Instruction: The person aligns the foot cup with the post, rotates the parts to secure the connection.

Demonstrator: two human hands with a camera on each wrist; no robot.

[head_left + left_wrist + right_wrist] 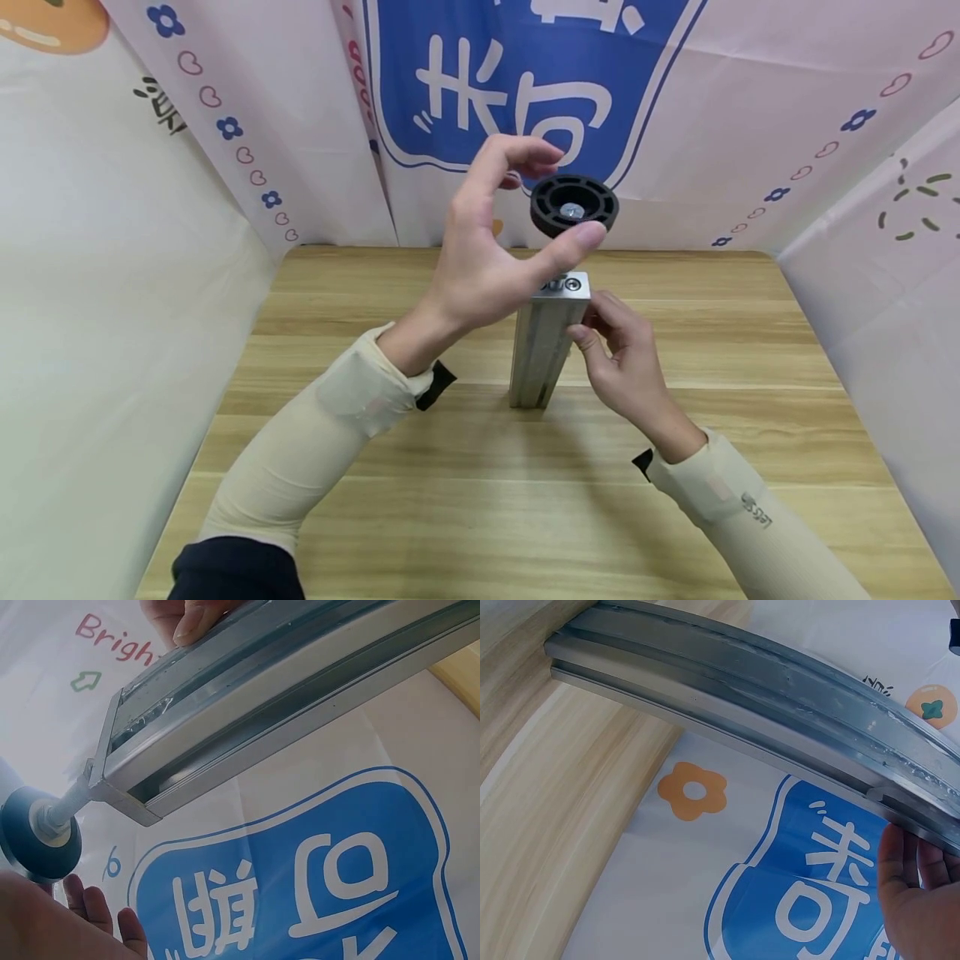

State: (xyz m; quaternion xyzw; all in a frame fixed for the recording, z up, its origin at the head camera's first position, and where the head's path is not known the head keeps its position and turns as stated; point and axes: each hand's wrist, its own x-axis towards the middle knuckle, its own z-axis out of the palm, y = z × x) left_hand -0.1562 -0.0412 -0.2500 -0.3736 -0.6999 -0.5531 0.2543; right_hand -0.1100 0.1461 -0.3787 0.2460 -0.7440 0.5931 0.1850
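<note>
An aluminium profile (pixel 542 350) with slotted sides stands upright on the wooden table. From the metal plate (pixel 573 286) on its top end, a threaded stem (pixel 71 801) carries a round black levelling foot (pixel 574 204), hollow side up with a bolt end at its centre. My left hand (pixel 487 250) is spread around this foot. Its thumb lies at the near rim, while the bent fingers stand off the far left side. Lower down, my right hand (pixel 630 354) grips the profile near its top, thumb on the near side and fingers behind.
The wooden table (pixel 360 500) extends around the profile. A printed cloth (pixel 675 167) with a blue sign hangs right behind the table, and white cloth walls close in the left and right sides.
</note>
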